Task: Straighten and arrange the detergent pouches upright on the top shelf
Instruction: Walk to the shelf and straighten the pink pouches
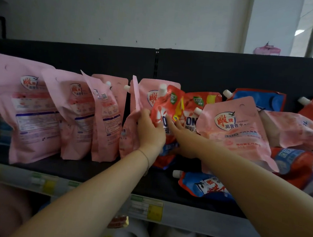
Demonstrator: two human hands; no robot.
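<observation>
i see the black top shelf [93, 171] under a white wall [124, 10], with a window [294, 26] at 1 o'clock. the left hand [151, 133] grips the left edge of the red detergent pouch [169, 104], which stands almost upright mid-shelf. the right hand [183, 138] presses its front with straight fingers. pink pouches [38, 107] stand at its 9 o'clock. a leaning pink pouch [235, 129] sits at 3 o'clock, and a blue pouch [202, 186] lies flat at 5 o'clock.

Was a shop, dark top shelf [89, 171] carried rows of matching detergent pouches [34, 106], price labels [146, 207] lined its edge, bottles [131, 234] stood below
</observation>
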